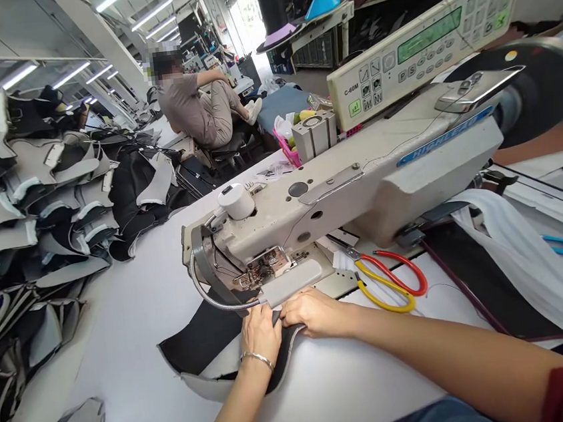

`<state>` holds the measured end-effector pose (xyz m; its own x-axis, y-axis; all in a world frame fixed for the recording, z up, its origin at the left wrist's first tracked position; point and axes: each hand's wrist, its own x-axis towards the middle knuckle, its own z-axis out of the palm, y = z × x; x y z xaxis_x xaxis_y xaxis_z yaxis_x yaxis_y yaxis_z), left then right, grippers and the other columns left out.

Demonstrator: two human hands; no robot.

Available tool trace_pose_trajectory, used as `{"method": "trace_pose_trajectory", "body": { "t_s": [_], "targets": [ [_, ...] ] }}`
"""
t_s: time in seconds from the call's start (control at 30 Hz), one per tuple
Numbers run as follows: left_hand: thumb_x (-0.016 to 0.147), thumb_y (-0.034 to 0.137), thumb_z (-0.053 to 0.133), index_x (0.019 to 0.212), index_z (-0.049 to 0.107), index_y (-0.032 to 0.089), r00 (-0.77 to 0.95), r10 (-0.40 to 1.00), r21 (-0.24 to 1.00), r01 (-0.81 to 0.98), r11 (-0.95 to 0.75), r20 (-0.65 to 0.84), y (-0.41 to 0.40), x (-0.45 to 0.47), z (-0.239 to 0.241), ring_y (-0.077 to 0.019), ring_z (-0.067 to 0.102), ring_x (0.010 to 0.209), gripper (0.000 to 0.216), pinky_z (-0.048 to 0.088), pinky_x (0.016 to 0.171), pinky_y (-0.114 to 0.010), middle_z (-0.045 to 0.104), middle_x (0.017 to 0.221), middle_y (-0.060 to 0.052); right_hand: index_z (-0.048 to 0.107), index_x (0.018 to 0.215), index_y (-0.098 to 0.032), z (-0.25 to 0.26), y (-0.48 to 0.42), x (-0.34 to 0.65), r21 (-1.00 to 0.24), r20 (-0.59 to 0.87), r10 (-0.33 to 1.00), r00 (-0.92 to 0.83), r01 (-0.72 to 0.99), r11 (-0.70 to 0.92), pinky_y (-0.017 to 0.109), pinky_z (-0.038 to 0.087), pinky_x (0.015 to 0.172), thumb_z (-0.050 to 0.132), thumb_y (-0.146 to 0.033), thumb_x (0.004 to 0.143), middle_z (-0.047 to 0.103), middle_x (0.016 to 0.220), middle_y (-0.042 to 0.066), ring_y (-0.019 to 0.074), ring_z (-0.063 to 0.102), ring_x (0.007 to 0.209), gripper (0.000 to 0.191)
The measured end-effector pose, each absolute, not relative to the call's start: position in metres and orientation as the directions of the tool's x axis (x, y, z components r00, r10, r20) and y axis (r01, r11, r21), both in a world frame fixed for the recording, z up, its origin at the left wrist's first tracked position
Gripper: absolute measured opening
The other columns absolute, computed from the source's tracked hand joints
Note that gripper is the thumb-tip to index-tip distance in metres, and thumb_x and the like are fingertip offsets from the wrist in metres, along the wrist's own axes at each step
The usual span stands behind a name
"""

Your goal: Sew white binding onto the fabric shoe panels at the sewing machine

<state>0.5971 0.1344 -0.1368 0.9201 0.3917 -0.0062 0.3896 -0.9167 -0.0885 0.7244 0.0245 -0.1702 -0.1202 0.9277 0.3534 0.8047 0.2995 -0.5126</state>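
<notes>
Left hand (260, 334) and right hand (312, 312), fingers together, pressed flat on black-and-grey fabric panel (210, 353) at sewing machine (320, 200) needle, centre frame; seam being fed. Next: steady, even guiding.

this is looking like a sewing factory floor: an industrial sewing machine (340, 191) with a control panel (425, 41) is sitting on a long white surface (123, 335), cut fabric pieces (33, 197) are piling up alongside, and another worker (195, 106) is sitting under rows of strip lights (150, 13).
</notes>
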Motion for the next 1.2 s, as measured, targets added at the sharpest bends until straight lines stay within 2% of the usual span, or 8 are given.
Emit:
{"method": "trace_pose_trajectory", "body": {
  "t_s": [0.13, 0.23, 0.4, 0.57, 0.87, 1.0, 1.1, 1.2],
  "targets": [
    [0.079, 0.021, 0.042, 0.095, 0.058, 0.017, 0.937, 0.343, -0.094, 0.348, -0.933, 0.057, 0.137, 0.596, -0.145, -0.0217, 0.054, 0.089, 0.023, 0.045, 0.078, -0.035, 0.061, 0.085, -0.008, 0.062, 0.076, -0.016, -0.171, 0.026, 0.724, -0.485, 0.34, 0.934, -0.109, 0.831, 0.274, 0.027, 0.036, 0.072, 0.056, -0.014, 0.068, 0.063, 0.084, 0.001, 0.0161, 0.053, 0.086, 0.01],
    [0.08, 0.021, 0.042, 0.096, 0.058, 0.017, 0.924, 0.381, -0.092, 0.383, -0.919, 0.038, 0.136, 0.6, -0.145, -0.0204, 0.055, 0.083, 0.024, 0.044, 0.079, -0.034, 0.061, 0.081, -0.007, 0.062, 0.077, -0.016, -0.168, 0.027, 0.727, -0.48, 0.334, 0.937, -0.1, 0.837, 0.261, 0.027, 0.036, 0.069, 0.058, -0.011, 0.067, 0.064, 0.083, 0.001, 0.0165, 0.054, 0.085, 0.012],
    [0.081, 0.019, 0.04, 0.094, 0.061, 0.017, 0.908, 0.418, -0.048, 0.419, -0.907, 0.028, 0.13, 0.608, -0.144, -0.0187, 0.056, 0.076, 0.025, 0.043, 0.077, -0.033, 0.062, 0.077, -0.006, 0.064, 0.08, -0.015, -0.16, 0.025, 0.736, -0.504, 0.346, 0.933, -0.101, 0.818, 0.276, 0.027, 0.036, 0.071, 0.055, -0.008, 0.068, 0.064, 0.083, 0.002, 0.0166, 0.054, 0.084, 0.017],
    [0.081, 0.019, 0.039, 0.095, 0.062, 0.019, 0.91, 0.41, -0.058, 0.414, -0.909, 0.066, 0.125, 0.614, -0.141, -0.0196, 0.055, 0.073, 0.027, 0.042, 0.077, -0.034, 0.063, 0.076, -0.007, 0.064, 0.081, -0.016, -0.155, 0.023, 0.742, -0.515, 0.336, 0.935, -0.113, 0.809, 0.283, 0.027, 0.036, 0.074, 0.054, -0.007, 0.068, 0.064, 0.084, 0.003, 0.0168, 0.054, 0.084, 0.018],
    [0.083, 0.02, 0.036, 0.093, 0.063, 0.021, 0.902, 0.431, -0.058, 0.43, -0.901, -0.007, 0.123, 0.618, -0.137, -0.0195, 0.053, 0.067, 0.03, 0.041, 0.073, -0.034, 0.06, 0.067, -0.005, 0.063, 0.074, -0.015, -0.156, 0.02, 0.741, -0.474, 0.357, 0.926, -0.121, 0.831, 0.291, 0.026, 0.035, 0.07, 0.054, -0.008, 0.069, 0.063, 0.078, 0.001, 0.0158, 0.054, 0.081, 0.013],
    [0.081, 0.016, 0.037, 0.094, 0.063, 0.021, 0.912, 0.409, -0.049, 0.408, -0.912, -0.011, 0.121, 0.618, -0.136, -0.0201, 0.053, 0.073, 0.029, 0.04, 0.076, -0.034, 0.06, 0.07, -0.006, 0.062, 0.075, -0.016, -0.153, 0.019, 0.738, -0.449, 0.347, 0.93, -0.119, 0.85, 0.276, 0.025, 0.035, 0.065, 0.05, -0.008, 0.072, 0.062, 0.075, 0.0, 0.0139, 0.053, 0.076, 0.014],
    [0.078, 0.014, 0.041, 0.094, 0.062, 0.019, 0.903, 0.429, -0.071, 0.428, -0.901, 0.004, 0.119, 0.615, -0.138, -0.0212, 0.053, 0.083, 0.027, 0.042, 0.077, -0.033, 0.059, 0.073, -0.006, 0.061, 0.074, -0.015, -0.154, 0.021, 0.734, -0.389, 0.338, 0.931, -0.138, 0.88, 0.272, 0.026, 0.034, 0.062, 0.051, -0.013, 0.075, 0.061, 0.073, 0.001, 0.0138, 0.052, 0.072, 0.011],
    [0.075, 0.013, 0.045, 0.096, 0.061, 0.018, 0.9, 0.432, -0.095, 0.435, -0.895, 0.05, 0.117, 0.61, -0.138, -0.0218, 0.053, 0.09, 0.027, 0.043, 0.077, -0.032, 0.06, 0.084, -0.008, 0.059, 0.07, -0.014, -0.16, 0.022, 0.726, -0.316, 0.32, 0.932, -0.17, 0.908, 0.274, 0.027, 0.035, 0.063, 0.049, -0.015, 0.079, 0.061, 0.071, 0.002, 0.0142, 0.051, 0.07, 0.014]
  ]
}}
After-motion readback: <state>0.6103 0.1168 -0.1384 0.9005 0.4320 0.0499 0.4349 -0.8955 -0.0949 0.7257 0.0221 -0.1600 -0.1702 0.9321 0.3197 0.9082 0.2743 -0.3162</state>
